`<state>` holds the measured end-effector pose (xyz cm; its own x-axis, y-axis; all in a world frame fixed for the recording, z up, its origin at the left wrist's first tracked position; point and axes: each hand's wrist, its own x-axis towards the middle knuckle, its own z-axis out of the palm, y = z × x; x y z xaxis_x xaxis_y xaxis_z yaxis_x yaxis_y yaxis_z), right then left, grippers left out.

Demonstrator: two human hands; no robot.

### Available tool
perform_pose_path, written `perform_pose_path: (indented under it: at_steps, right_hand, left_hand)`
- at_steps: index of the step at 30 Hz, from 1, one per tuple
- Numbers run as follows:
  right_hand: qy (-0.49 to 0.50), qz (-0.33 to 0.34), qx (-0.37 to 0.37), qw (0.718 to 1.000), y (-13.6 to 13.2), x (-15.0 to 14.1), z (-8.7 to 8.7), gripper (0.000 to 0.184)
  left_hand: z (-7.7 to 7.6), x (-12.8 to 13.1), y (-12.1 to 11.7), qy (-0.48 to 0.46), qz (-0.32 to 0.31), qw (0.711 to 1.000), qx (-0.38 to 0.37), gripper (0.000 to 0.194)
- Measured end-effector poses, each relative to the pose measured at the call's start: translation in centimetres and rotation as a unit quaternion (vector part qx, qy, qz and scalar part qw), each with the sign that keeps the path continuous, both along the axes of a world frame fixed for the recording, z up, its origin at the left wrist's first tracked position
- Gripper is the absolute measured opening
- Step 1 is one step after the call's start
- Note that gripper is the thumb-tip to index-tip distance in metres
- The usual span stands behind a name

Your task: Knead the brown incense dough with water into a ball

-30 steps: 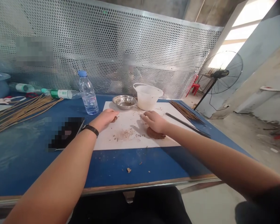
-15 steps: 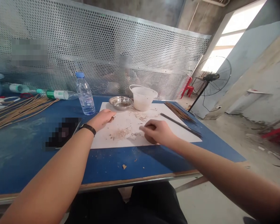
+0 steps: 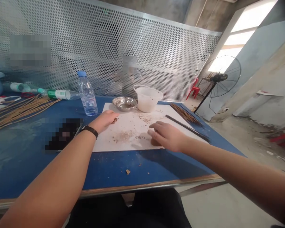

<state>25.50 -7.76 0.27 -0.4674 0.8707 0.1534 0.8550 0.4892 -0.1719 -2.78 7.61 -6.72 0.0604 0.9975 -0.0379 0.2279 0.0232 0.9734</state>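
My left hand (image 3: pixel 105 121) is closed over the left part of a white board (image 3: pixel 130 126). Its fingers are curled, and whatever they hold is hidden from me. My right hand (image 3: pixel 166 136) is over the board's right front part, fingers apart and nothing visible in them. Between the hands, brown crumbs and shavings (image 3: pixel 125 135) lie scattered on the board. Beyond them stand a shiny metal bowl (image 3: pixel 124 104) and a white plastic tub (image 3: pixel 148 99). To the right of my right hand lies a thin dark strip (image 3: pixel 187 128).
Thin brown sticks (image 3: pixel 186 114) lie by the board's right edge, and longer ones (image 3: pixel 21 110) at the far left. A water bottle (image 3: pixel 87 96) stands left of the bowl. A perforated metal screen (image 3: pixel 97 47) rises behind the blue table (image 3: pixel 104 177); a fan (image 3: pixel 219 77) stands beyond.
My right hand has opened from a curled grip and shifted slightly right. My left hand keeps its closed pose. The view has shifted a little.
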Motion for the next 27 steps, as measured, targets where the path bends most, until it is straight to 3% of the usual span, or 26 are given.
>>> perform_pose_path:
  at_steps: [3,6,9,12,17,23,25,27]
  right_hand:
    - [-0.074,0.027,0.042,0.996,0.4,-0.7,-1.4,0.071]
    - [-0.090,0.011,0.087,0.992,3.4,-0.9,-3.0,0.072]
    - [-0.098,0.003,0.048,0.994,7.5,-1.0,-3.8,0.064]
    - [-0.102,0.018,0.043,0.994,8.7,-1.3,-3.6,0.067]
    - [-0.099,-0.023,-0.004,0.995,3.5,-1.7,-1.8,0.055]
    - [-0.169,-0.017,0.033,0.985,-2.7,-1.9,-1.3,0.027]
    - [-0.173,-0.012,0.055,0.983,-2.9,-2.1,-2.0,0.034]
    - [-0.151,0.012,0.081,0.985,-1.8,-2.2,-2.7,0.056]
  left_hand:
    - [-0.7,-0.1,0.6,0.006,-0.012,1.000,-0.004,0.021]
    - [-0.9,-0.1,0.9,0.015,-0.010,1.000,-0.008,0.021]
    - [-0.5,-0.1,0.7,0.029,-0.006,0.999,-0.015,0.021]
    - [0.0,0.2,0.2,0.036,-0.003,0.999,-0.019,0.021]
    - [0.5,0.5,-0.1,0.023,-0.006,1.000,-0.011,0.022]
    - [0.0,0.4,0.1,0.004,-0.017,1.000,0.000,0.023]
    - [-0.2,0.3,0.2,0.005,-0.020,1.000,0.002,0.023]
    - [-0.2,0.2,0.2,0.008,-0.018,1.000,0.002,0.022]
